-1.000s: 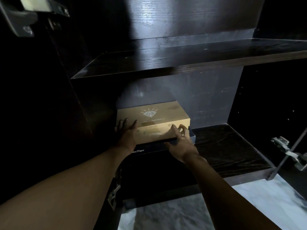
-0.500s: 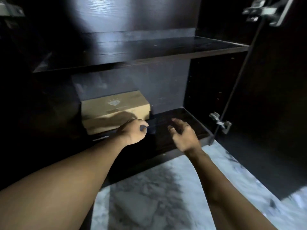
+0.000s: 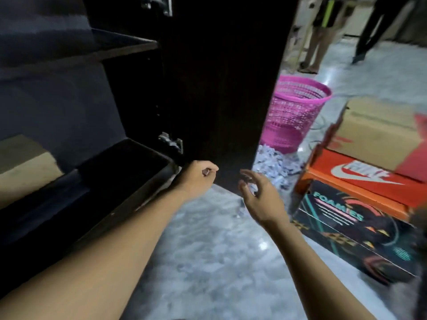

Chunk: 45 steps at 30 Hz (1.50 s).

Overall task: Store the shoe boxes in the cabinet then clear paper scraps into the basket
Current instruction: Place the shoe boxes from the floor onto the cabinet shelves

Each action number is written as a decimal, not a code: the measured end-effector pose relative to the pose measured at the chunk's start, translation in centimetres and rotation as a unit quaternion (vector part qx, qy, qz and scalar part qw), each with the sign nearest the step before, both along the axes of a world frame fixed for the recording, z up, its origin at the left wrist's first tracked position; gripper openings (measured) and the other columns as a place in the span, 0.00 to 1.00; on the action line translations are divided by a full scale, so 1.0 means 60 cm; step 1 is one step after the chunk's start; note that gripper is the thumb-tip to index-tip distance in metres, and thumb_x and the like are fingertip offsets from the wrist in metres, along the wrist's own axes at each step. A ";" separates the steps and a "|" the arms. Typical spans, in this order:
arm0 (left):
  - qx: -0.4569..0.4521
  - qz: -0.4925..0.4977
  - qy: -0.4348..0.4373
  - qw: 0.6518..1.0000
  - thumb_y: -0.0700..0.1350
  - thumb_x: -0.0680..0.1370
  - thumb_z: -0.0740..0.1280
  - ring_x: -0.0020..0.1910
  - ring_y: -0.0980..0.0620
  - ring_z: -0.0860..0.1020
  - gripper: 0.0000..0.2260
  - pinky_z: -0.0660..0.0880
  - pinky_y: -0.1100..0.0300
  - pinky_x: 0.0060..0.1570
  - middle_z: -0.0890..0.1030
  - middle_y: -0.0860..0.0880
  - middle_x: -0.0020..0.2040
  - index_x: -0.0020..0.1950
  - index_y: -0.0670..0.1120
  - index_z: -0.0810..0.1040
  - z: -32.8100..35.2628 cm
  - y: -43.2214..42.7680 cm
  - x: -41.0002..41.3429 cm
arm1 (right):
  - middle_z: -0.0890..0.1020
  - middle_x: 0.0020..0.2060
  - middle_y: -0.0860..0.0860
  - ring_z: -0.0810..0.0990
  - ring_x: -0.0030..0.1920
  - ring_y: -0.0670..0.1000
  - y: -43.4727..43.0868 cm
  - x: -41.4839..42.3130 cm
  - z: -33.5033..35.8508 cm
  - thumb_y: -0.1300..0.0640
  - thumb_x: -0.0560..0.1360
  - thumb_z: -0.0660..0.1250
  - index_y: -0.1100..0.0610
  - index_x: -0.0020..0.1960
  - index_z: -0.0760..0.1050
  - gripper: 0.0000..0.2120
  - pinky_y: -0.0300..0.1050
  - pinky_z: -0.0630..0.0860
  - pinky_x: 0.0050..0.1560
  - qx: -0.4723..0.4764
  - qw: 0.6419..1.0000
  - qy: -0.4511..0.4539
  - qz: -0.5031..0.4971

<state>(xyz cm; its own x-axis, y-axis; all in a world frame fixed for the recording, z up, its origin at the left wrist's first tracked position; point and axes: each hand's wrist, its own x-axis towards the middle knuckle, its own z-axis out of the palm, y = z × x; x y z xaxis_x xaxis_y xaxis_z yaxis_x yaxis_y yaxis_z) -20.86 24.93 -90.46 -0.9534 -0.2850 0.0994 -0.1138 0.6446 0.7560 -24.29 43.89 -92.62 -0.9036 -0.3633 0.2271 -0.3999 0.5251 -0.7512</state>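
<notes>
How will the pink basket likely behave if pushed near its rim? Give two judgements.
The pink basket is probably light: its walls are open plastic mesh. It narrows toward its base, so a high push may tip it rather than slide it on the glossy floor.

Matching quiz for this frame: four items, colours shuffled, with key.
Items:
1. basket
2. scraps
3. Nike box
4. Foamies box

Colours:
A. orange
B. pink
C. black
D. whitish

Pairs: 1-B, 2-D, 3-A, 4-C
</notes>
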 end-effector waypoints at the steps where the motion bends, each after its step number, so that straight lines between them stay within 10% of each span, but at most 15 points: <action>1: 0.002 -0.023 -0.004 1.000 0.40 0.79 0.64 0.46 0.52 0.79 0.09 0.76 0.61 0.46 0.83 0.50 0.46 0.54 0.45 0.84 0.000 0.030 -0.016 | 0.78 0.62 0.46 0.78 0.60 0.46 0.037 -0.009 -0.002 0.49 0.80 0.63 0.45 0.66 0.74 0.15 0.54 0.77 0.59 -0.001 1.000 0.008 -0.030; 7: 0.018 -0.137 -0.053 0.989 0.44 0.80 0.65 0.39 0.55 0.79 0.08 0.71 0.66 0.33 0.84 0.46 0.53 0.54 0.48 0.83 0.000 0.208 -0.118 | 0.80 0.56 0.49 0.79 0.55 0.50 0.204 -0.054 -0.016 0.52 0.78 0.62 0.49 0.62 0.78 0.14 0.51 0.76 0.58 -0.043 0.972 0.020 -0.232; 14: 0.040 -0.161 -0.196 0.966 0.54 0.80 0.63 0.64 0.49 0.73 0.22 0.69 0.59 0.59 0.71 0.47 0.72 0.73 0.50 0.68 -0.076 0.383 -0.201 | 0.71 0.68 0.57 0.69 0.68 0.58 0.409 -0.085 -0.117 0.47 0.77 0.63 0.49 0.71 0.71 0.23 0.54 0.71 0.65 0.045 0.913 -0.133 -0.384; 22: 0.191 -0.114 -0.224 0.949 0.52 0.80 0.65 0.52 0.59 0.71 0.26 0.69 0.65 0.50 0.69 0.60 0.62 0.76 0.55 0.60 -0.197 0.452 -0.240 | 0.59 0.75 0.65 0.54 0.77 0.61 0.536 -0.112 -0.220 0.39 0.71 0.66 0.49 0.80 0.53 0.42 0.56 0.57 0.75 0.031 0.885 -0.236 -0.401; 28: 0.170 -0.024 -0.216 0.961 0.53 0.80 0.64 0.42 0.58 0.74 0.11 0.67 0.66 0.34 0.77 0.56 0.54 0.61 0.51 0.73 -0.213 0.438 -0.233 | 0.79 0.61 0.59 0.75 0.63 0.61 0.565 -0.105 -0.248 0.38 0.70 0.65 0.48 0.68 0.67 0.30 0.54 0.71 0.63 -0.046 0.860 -0.220 -0.458; 32: 0.063 0.046 -0.258 0.963 0.65 0.78 0.60 0.47 0.48 0.74 0.21 0.68 0.58 0.48 0.79 0.48 0.55 0.54 0.48 0.78 -0.229 0.389 -0.212 | 0.80 0.56 0.52 0.78 0.59 0.58 0.569 -0.055 -0.278 0.37 0.77 0.59 0.49 0.56 0.73 0.17 0.52 0.70 0.60 -0.137 0.810 -0.244 -0.515; 35: 0.195 0.042 -0.323 0.925 0.68 0.77 0.59 0.46 0.49 0.74 0.23 0.70 0.55 0.53 0.75 0.49 0.51 0.46 0.48 0.74 -0.253 0.375 -0.192 | 0.83 0.57 0.50 0.80 0.58 0.54 0.560 -0.030 -0.302 0.39 0.77 0.62 0.53 0.55 0.80 0.20 0.52 0.73 0.63 -0.285 0.790 -0.300 -0.452; 38: 0.285 0.015 -0.378 0.881 0.74 0.68 0.64 0.54 0.49 0.78 0.30 0.72 0.46 0.61 0.79 0.53 0.59 0.59 0.54 0.75 -0.265 0.374 -0.167 | 0.85 0.54 0.49 0.81 0.56 0.50 0.554 -0.020 -0.288 0.42 0.79 0.61 0.50 0.60 0.80 0.18 0.46 0.75 0.55 -0.363 0.775 -0.364 -0.368; 42: 0.324 0.033 -0.361 0.874 0.70 0.68 0.68 0.56 0.47 0.79 0.29 0.75 0.43 0.61 0.81 0.51 0.59 0.63 0.57 0.75 -0.255 0.354 -0.144 | 0.86 0.46 0.48 0.82 0.44 0.48 0.555 -0.019 -0.274 0.42 0.78 0.61 0.49 0.55 0.79 0.14 0.42 0.73 0.38 -0.400 0.781 -0.357 -0.320; 45: 0.339 0.034 -0.337 0.878 0.65 0.72 0.69 0.53 0.47 0.81 0.20 0.76 0.43 0.59 0.83 0.50 0.53 0.58 0.55 0.77 -0.224 0.325 -0.122 | 0.83 0.50 0.49 0.80 0.47 0.49 0.539 -0.027 -0.255 0.40 0.69 0.67 0.46 0.57 0.76 0.19 0.45 0.73 0.44 -0.397 0.795 -0.351 -0.296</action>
